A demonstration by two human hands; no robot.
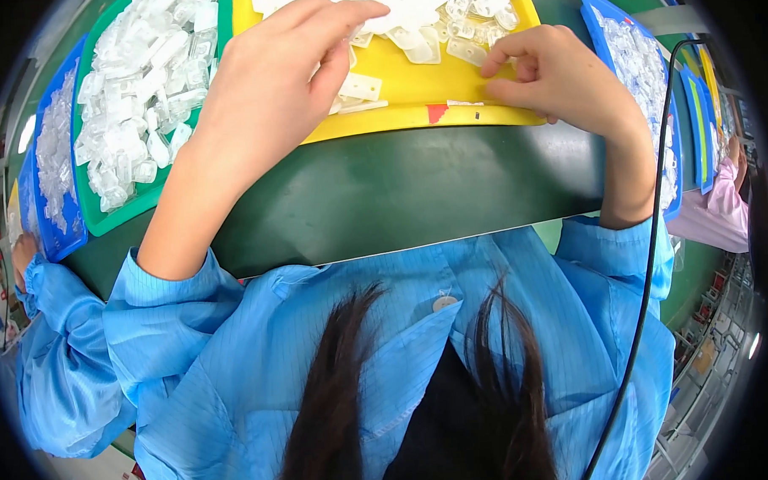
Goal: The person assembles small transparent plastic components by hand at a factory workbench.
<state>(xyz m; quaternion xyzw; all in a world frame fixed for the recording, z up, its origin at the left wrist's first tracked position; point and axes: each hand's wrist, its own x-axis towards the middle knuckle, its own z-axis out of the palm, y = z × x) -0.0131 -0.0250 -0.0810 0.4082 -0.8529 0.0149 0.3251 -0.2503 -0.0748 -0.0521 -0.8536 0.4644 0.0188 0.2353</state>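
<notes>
My left hand (281, 74) is over the left side of a yellow tray (397, 117). Its index finger stretches to the right above flat white plastic pieces (422, 48), with the thumb held apart below. Nothing shows clearly in that hand. At the tray's right side, near its front edge, my right hand (564, 77) has its fingers curled, thumb and index tips close together. Whatever lies between them, if anything, is too small to make out. Some white pieces rest near the tray's front wall, and clear plastic pieces (486, 8) lie at its far right.
A green tray (96, 218) heaped with clear parts stands to the left, with a blue tray (67, 243) beyond it. Another blue tray (672, 192) sits right. A black cable (654, 230) runs down the right side. Co-workers' sleeves (60, 294) (713, 216) appear at both sides.
</notes>
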